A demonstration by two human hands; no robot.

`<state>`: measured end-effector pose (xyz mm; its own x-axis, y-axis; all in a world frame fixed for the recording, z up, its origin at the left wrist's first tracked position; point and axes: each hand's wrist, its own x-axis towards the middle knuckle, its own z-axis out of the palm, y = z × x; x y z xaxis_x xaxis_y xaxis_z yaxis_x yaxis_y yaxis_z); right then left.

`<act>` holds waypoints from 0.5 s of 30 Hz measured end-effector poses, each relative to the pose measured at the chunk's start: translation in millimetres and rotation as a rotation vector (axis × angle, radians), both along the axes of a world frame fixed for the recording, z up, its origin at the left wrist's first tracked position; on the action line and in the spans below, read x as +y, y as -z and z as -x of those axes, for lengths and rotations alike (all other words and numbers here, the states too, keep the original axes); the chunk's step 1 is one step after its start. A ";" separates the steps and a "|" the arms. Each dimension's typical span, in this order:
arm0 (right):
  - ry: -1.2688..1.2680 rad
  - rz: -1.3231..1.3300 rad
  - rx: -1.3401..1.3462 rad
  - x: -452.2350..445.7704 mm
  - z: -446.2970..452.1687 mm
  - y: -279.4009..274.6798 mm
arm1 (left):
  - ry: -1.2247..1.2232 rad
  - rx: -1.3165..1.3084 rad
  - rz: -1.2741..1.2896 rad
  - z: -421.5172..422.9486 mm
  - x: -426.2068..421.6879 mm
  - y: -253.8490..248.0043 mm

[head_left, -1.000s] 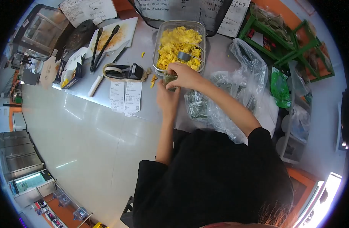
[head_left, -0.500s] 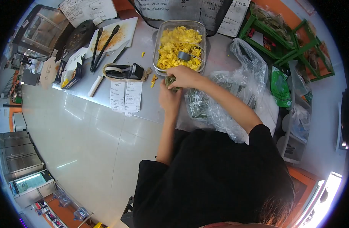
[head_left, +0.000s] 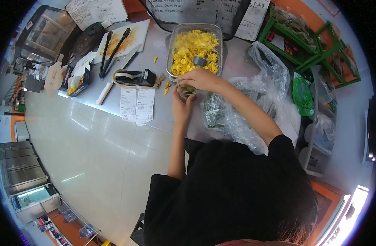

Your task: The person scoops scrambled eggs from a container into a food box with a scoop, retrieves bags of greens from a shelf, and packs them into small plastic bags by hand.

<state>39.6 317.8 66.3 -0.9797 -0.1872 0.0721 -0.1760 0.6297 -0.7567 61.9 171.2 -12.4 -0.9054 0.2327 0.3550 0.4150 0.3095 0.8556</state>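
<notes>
Over at the grey metal table [head_left: 159,108], the person's left hand [head_left: 182,107] cups a small clear packet with dull green contents [head_left: 185,92] from below, its fingers curled around the side. The right hand [head_left: 197,79] comes over the top, fingers bent down onto the packet's upper part; exactly how the fingertips pinch it I can't tell. The packet is just on the near side of a clear rectangular container [head_left: 170,67] full of crumbled yellow food [head_left: 193,44], where a small grey metal scoop [head_left: 199,61] lies on the food. To the hands' right, crinkled clear plastic bags [head_left: 247,119] with green stuff inside spread under the right forearm. To their left sit a black tape dispenser [head_left: 135,78] and two printed white paper slips [head_left: 136,105].
</notes>
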 end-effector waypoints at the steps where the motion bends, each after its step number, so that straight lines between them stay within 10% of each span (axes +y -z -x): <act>1: 0.030 -0.029 -0.014 -0.8 -1.8 -5.1 | 0.005 -0.015 -0.008 1.8 -2.5 3.9; 5: 0.013 0.034 0.317 0.8 -9.1 -1.3 | 0.037 -0.006 -0.048 4.6 -8.6 -0.7; 15: -0.048 -0.226 -0.006 11.6 -7.4 0.9 | 0.032 -0.028 0.102 4.1 -11.6 19.4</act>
